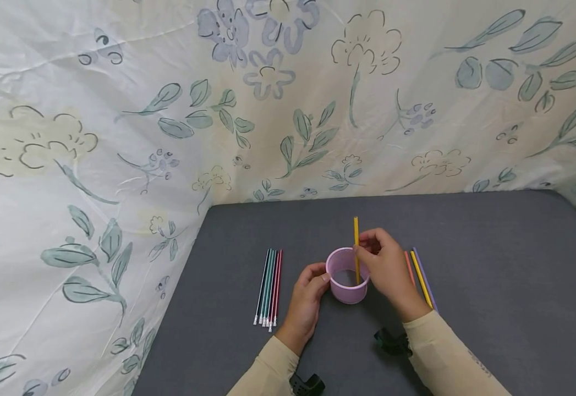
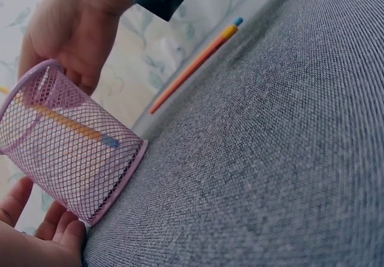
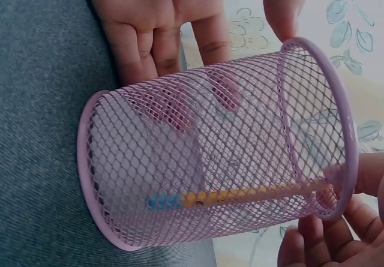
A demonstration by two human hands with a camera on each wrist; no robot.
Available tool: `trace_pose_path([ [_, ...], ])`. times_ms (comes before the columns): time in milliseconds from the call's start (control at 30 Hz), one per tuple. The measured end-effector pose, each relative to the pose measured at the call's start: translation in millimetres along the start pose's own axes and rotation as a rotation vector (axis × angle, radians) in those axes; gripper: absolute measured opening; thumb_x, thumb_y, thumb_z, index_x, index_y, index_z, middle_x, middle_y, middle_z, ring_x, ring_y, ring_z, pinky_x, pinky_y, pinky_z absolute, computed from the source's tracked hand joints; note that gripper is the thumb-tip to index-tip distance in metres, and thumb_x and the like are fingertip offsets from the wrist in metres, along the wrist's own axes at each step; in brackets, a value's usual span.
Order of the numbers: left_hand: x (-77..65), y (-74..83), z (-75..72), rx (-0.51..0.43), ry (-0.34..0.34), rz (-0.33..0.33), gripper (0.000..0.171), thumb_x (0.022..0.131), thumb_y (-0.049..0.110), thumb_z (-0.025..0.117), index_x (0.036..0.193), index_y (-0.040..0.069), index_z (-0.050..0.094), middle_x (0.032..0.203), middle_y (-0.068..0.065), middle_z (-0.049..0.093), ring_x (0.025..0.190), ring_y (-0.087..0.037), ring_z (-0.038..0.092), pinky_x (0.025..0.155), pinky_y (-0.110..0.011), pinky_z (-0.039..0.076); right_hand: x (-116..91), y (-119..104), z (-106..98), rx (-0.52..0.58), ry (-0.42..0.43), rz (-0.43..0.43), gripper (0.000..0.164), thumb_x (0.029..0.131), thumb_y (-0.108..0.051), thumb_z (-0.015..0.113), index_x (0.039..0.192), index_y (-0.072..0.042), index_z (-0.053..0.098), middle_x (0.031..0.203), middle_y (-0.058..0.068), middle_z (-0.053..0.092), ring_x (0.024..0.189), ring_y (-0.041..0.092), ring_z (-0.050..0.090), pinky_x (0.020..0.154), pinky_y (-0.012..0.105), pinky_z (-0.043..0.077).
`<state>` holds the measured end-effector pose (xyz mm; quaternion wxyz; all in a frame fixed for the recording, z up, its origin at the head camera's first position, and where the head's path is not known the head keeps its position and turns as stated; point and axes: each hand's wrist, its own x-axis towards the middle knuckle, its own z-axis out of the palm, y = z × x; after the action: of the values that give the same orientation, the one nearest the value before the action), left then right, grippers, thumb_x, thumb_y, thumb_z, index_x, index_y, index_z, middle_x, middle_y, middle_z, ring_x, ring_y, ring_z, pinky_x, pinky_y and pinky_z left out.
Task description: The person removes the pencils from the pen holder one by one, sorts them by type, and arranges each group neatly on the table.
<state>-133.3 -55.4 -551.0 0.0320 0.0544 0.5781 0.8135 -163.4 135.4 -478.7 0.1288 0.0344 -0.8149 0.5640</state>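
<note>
A pink mesh pencil cup (image 1: pixel 349 296) stands upright on the grey tabletop. My left hand (image 1: pixel 306 300) holds it from the left, thumb near the rim and fingers around the side; the right wrist view shows those fingers behind the mesh. With thumb and fingers, my right hand (image 1: pixel 384 269) pinches a yellow pencil (image 1: pixel 356 234) at the cup's right rim. The pencil's lower part is inside the cup, its blue end (image 3: pixel 163 201) showing through the mesh above the base. Its upper part sticks out above the rim.
Left of the cup lies a row of several dark, teal and red pencils (image 1: pixel 269 286) with white eraser ends. Beside my right forearm lie an orange-red pencil (image 1: pixel 409 268), a yellow one (image 1: pixel 421 280) and a purple one (image 1: pixel 425 278), partly hidden. Floral cloth (image 1: pixel 278 143) hangs behind.
</note>
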Motion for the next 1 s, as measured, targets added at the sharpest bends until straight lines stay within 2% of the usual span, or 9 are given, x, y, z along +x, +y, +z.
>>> trace_pose_path([
  [167, 0.4, -0.8, -0.8, -0.003, -0.004, 0.000, 0.036, 0.108, 0.014, 0.059, 0.136, -0.009, 0.060, 0.135, -0.024, 0.060, 0.129, -0.036, 0.055, 0.113, -0.037, 0.043, 0.8, -0.7, -3.9, 0.022, 0.018, 0.004, 0.020, 0.103, -0.004, 0.076, 0.120, 0.001, 0.068, 0.108, 0.016, 0.069, 0.095, 0.026, 0.062, 0.077, 0.023, 0.050],
  [333, 0.7, -1.4, -2.0, 0.001, -0.011, -0.004, 0.035, 0.108, 0.015, 0.058, 0.136, -0.007, 0.061, 0.136, -0.023, 0.060, 0.130, -0.035, 0.055, 0.113, -0.038, 0.043, 1.6, -2.0, -7.2, 0.094, 0.042, 0.008, 0.023, 0.104, -0.005, 0.075, 0.123, 0.004, 0.064, 0.111, 0.018, 0.068, 0.097, 0.025, 0.062, 0.078, 0.018, 0.052],
  [533, 0.1, -1.3, -2.0, 0.005, -0.011, -0.012, 0.034, 0.108, 0.015, 0.059, 0.136, -0.004, 0.062, 0.137, -0.022, 0.060, 0.130, -0.034, 0.055, 0.114, -0.041, 0.042, 2.1, -2.6, -12.1, 0.186, 0.038, 0.019, 0.023, 0.106, -0.002, 0.071, 0.124, 0.007, 0.060, 0.111, 0.021, 0.066, 0.095, 0.022, 0.066, 0.081, 0.026, 0.060],
  [733, 0.7, -1.7, -2.0, 0.004, -0.013, -0.008, 0.035, 0.108, 0.015, 0.058, 0.136, -0.005, 0.061, 0.136, -0.022, 0.060, 0.129, -0.033, 0.055, 0.115, -0.042, 0.042, 3.7, -3.1, -15.4, 0.297, 0.054, 0.042, 0.026, 0.106, 0.002, 0.069, 0.127, 0.010, 0.057, 0.114, 0.023, 0.060, 0.094, 0.018, 0.067, 0.082, 0.030, 0.062],
  [1000, 0.5, -1.2, -2.0, 0.005, -0.016, -0.011, 0.035, 0.108, 0.015, 0.058, 0.137, -0.005, 0.061, 0.136, -0.022, 0.060, 0.130, -0.033, 0.055, 0.115, -0.043, 0.042, 6.4, -3.3, -22.1, 0.440, 0.039, 0.127, 0.031, 0.106, 0.001, 0.069, 0.129, 0.011, 0.052, 0.115, 0.021, 0.058, 0.095, 0.017, 0.069, 0.081, 0.033, 0.063],
])
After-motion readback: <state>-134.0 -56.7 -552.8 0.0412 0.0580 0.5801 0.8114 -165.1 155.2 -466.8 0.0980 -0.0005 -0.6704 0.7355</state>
